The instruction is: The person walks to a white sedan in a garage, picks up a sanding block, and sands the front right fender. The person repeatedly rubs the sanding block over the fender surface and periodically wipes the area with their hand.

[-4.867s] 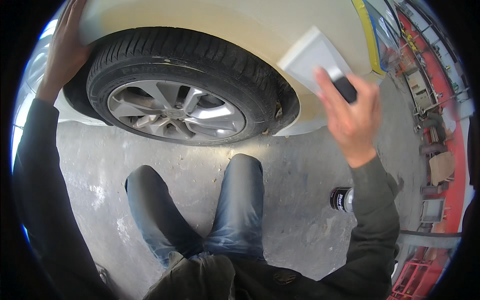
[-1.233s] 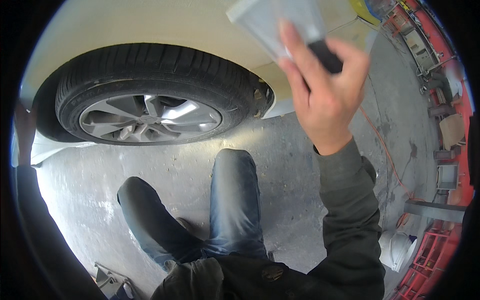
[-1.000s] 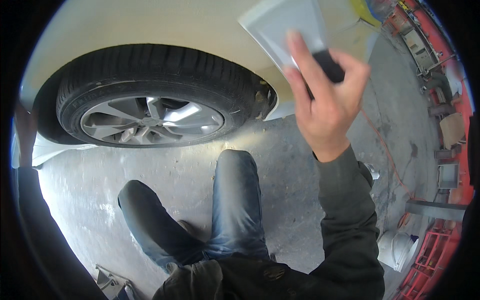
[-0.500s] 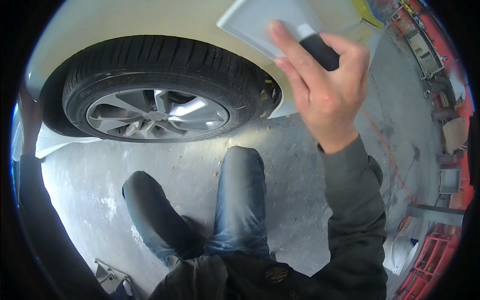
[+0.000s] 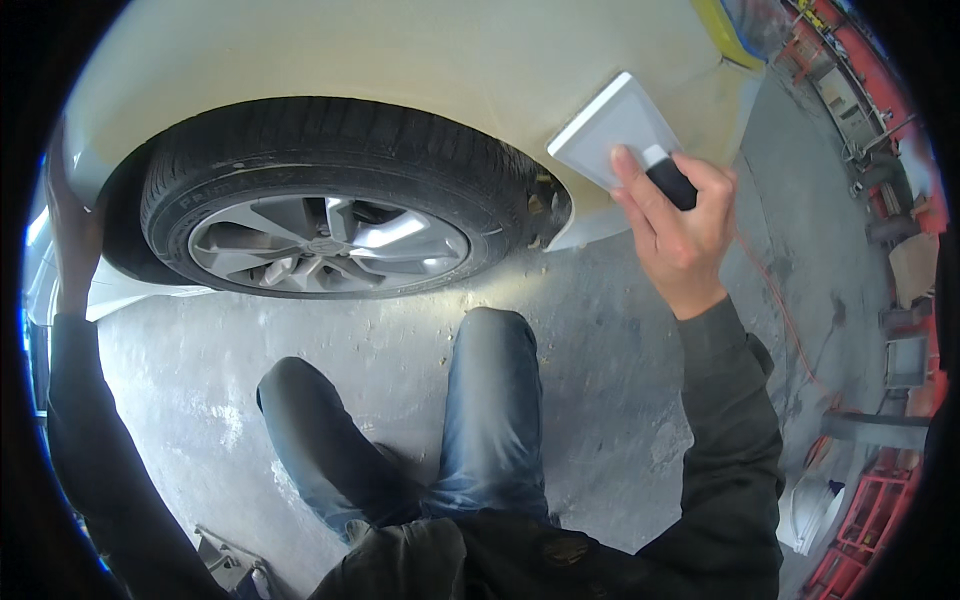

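Observation:
My right hand [image 5: 685,225] grips a flat white square-bladed tool [image 5: 610,130] by its black handle [image 5: 672,182], with the thumb laid on the flat face. The tool is tilted in front of the pale cream car panel [image 5: 400,50], right of the wheel arch; whether its edge touches the panel I cannot tell. At the far left rim, my left hand [image 5: 75,225] lies along the car body beside the arch, fingers stretched upward and apparently holding nothing. Between my hands is the black tyre [image 5: 330,130] with its silver alloy wheel [image 5: 325,243].
My bent knees [image 5: 490,345] are below the wheel on the grey concrete floor [image 5: 600,400]. A thin orange cord [image 5: 775,290] runs along the floor at right. Red shelving [image 5: 875,510], a white bucket [image 5: 812,510] and a grey metal bar [image 5: 875,428] stand at the right edge.
My right hand has moved down and slightly right with the white tool, showing more of its far edge. My left hand stays at the car's left side; the whole view has shifted a little.

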Demonstrator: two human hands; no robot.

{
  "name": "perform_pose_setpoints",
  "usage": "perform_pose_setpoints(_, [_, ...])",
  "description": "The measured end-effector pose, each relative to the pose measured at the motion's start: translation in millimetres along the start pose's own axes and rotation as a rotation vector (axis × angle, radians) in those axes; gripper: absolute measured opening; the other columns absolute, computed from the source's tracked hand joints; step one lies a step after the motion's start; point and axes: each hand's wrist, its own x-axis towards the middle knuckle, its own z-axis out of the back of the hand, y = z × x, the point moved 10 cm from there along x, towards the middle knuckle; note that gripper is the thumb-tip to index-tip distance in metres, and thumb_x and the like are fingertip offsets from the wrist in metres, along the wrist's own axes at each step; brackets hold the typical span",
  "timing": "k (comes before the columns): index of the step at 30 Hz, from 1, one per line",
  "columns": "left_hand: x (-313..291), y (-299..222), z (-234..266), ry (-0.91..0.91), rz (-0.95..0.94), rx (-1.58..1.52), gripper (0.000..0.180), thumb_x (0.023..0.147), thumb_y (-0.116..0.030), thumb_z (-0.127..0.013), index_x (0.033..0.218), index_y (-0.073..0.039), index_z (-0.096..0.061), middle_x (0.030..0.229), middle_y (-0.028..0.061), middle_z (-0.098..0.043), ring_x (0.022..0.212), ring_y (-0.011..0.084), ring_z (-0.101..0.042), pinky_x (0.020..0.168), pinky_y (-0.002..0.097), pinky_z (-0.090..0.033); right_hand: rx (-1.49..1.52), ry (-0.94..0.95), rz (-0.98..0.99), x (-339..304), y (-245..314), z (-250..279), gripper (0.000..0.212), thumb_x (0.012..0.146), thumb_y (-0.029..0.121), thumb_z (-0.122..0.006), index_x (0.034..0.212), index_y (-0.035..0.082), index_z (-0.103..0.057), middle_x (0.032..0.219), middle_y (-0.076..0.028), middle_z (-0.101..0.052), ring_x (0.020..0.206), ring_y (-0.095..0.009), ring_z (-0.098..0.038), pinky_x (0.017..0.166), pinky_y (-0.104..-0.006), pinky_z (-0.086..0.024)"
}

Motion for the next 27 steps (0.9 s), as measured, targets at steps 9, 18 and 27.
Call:
perform_pose_setpoints(9, [3, -17, 10, -0.018, -0.011, -0.042, 0.115, 0.082, 0.013, -0.084, 0.171, -0.023, -0.021, 0.174, 0.0159, -0.034, 0.160, 0.0449, -0.032, 0.123, 0.0684, -0.037, -0.014, 0.079, 0.082, 58, 26, -2, 0.061, 0.078, 0.013, -0.091, 0.133, 0.038, -0.080, 0.111, -0.001, -0.055, 0.098, -0.022, -0.057, 0.085, -0.0366, -0.054])
perform_pose_setpoints(18, [-2, -14, 11, 0.001, 0.001, -0.054, 0.115, 0.081, 0.015, -0.083, 0.171, -0.024, -0.023, 0.174, 0.0149, -0.034, 0.159, 0.0455, -0.033, 0.121, 0.0680, -0.039, 0.031, 0.058, 0.075, 97, 62, -8, 0.056, 0.078, 0.013, -0.092, 0.130, 0.030, -0.082, 0.108, -0.006, -0.056, 0.096, -0.026, -0.058, 0.083, -0.0378, -0.054])
perform_pose_setpoints(27, [2, -19, 15, -0.044, -0.048, -0.064, 0.117, 0.079, 0.015, -0.084, 0.171, -0.025, -0.024, 0.175, 0.0130, -0.032, 0.160, 0.0431, -0.033, 0.122, 0.0653, -0.041, -0.010, 0.009, 0.126, 126, 77, -8, 0.053, 0.080, 0.017, -0.088, 0.130, 0.035, -0.081, 0.104, 0.000, -0.055, 0.095, -0.023, -0.059, 0.081, -0.0367, -0.054])
